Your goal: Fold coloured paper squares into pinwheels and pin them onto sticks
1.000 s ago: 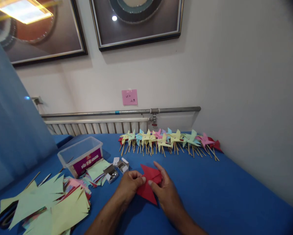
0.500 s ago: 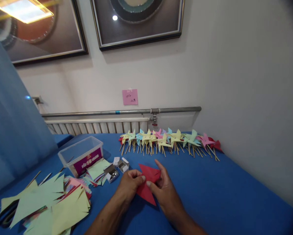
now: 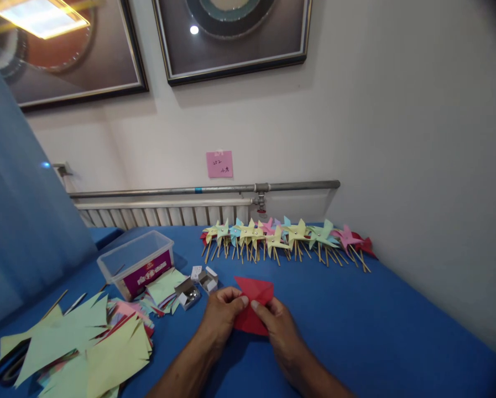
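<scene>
A red sheet of paper (image 3: 254,288), partly folded, is held between my two hands above the blue-covered table. My left hand (image 3: 225,312) pinches its left side, thumb on top near the middle. From the right, my right hand (image 3: 278,326) grips the paper, its thumb pressed close to the left thumb and its fingers behind the sheet. Just left of my hands stand small open boxes, one holding small shiny pieces (image 3: 188,296) and another box (image 3: 208,280) behind it. The underside of the paper is hidden.
Paper pinwheels (image 3: 275,237) on sticks lie in a row at the back. A clear plastic tub (image 3: 137,260) stands left, beside cut paper sheets (image 3: 119,354) and black-handled scissors (image 3: 7,362). A wall pipe (image 3: 160,192) runs behind the table (image 3: 376,326).
The right fingers have closed in behind the red paper; the raised index finger has come down. The paper's lower point no longer shows, and its lower edge looks flatter.
</scene>
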The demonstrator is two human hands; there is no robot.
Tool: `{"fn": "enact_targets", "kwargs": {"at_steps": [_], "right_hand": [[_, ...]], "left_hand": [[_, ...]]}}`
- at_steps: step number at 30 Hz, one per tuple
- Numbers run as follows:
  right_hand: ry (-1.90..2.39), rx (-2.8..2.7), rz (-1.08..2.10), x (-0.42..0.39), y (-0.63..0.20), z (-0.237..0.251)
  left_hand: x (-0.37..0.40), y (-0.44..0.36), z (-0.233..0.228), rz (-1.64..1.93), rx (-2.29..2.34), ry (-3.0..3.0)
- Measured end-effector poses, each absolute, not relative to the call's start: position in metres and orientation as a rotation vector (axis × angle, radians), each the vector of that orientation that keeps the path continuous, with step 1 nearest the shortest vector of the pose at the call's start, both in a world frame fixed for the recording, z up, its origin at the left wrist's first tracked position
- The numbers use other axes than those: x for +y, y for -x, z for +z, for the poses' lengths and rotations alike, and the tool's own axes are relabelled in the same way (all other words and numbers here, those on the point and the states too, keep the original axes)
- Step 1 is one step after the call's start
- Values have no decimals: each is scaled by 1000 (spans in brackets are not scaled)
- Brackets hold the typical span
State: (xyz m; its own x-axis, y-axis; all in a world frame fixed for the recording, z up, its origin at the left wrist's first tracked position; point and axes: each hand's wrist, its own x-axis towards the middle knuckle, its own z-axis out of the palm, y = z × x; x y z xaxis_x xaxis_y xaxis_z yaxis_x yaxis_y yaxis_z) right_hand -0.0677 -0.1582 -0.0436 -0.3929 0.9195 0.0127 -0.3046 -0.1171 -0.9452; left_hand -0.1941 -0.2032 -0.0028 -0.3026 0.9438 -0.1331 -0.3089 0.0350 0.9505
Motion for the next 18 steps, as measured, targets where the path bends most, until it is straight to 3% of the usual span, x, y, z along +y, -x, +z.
{"fn": "enact_targets", "kwargs": {"at_steps": [7,18], "right_hand": [[843,-1338,1591,-153,66,-47],[674,-1117,1665,-162,62,-24]], "left_hand": [[-204,196,-4,1444,1236,-754],[-200,193,-9,1457,1324,-712]]}}
